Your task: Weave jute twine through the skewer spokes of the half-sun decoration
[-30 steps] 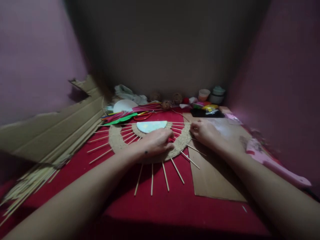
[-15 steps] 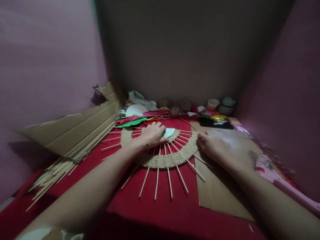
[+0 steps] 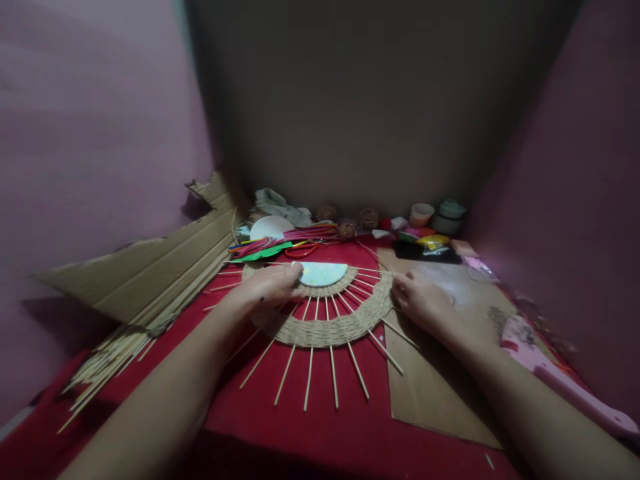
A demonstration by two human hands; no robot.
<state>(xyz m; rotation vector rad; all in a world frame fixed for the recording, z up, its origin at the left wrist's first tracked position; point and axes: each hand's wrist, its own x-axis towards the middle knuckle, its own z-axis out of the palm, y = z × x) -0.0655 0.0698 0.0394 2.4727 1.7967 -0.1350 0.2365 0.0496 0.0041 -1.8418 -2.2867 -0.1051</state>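
1. We see a half-round woven fan piece (image 3: 327,320) lying flat on the red cloth (image 3: 320,427), its thin sticks radiating out past the twine band
2. At its centre sits a pale half-disc (image 3: 323,272), with a narrow ring of twine around its curved edge
3. Our left hand (image 3: 267,288) lies palm down on the left part of the weave, fingers stretched out close together, their tips touching the left end of the half-disc
4. Our right hand (image 3: 423,301) rests at the right end of the outer twine band, over the edge of the cardboard sheet (image 3: 435,387); its fingers curl in at the band, but we cannot tell whether they pinch a strand
5. To the left, a bundle of loose sticks (image 3: 115,353) lies beside a torn cardboard flap (image 3: 145,273)
6. Behind the weave we make out coloured strips (image 3: 280,243), twine balls (image 3: 369,217) and small pots (image 3: 437,217) along the wall
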